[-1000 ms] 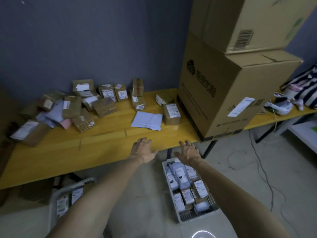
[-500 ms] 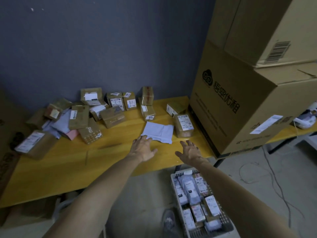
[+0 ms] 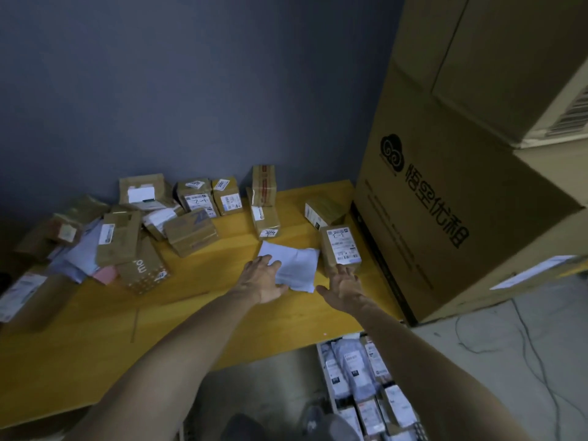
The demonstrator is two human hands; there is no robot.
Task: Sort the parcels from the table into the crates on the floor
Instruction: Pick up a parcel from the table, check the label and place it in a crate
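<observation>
Your left hand (image 3: 262, 279) lies flat on the near edge of the white soft bag (image 3: 294, 265), with its fingers straight and holding nothing. Your right hand (image 3: 345, 286) is spread wide too, with its fingertips touching the near end of the small brown box (image 3: 341, 248) just beside the bag. Both parcels sit on the yellow bench (image 3: 95, 329), next to the big cardboard box (image 3: 461, 202). I think you should pick one parcel for each hand. Slide your thumb under the bag, because it is floppy and may slip. Hold the box by its two long sides. The crate (image 3: 366, 386) waits on the floor, below your right arm. Read the label before you drop anything in.
</observation>
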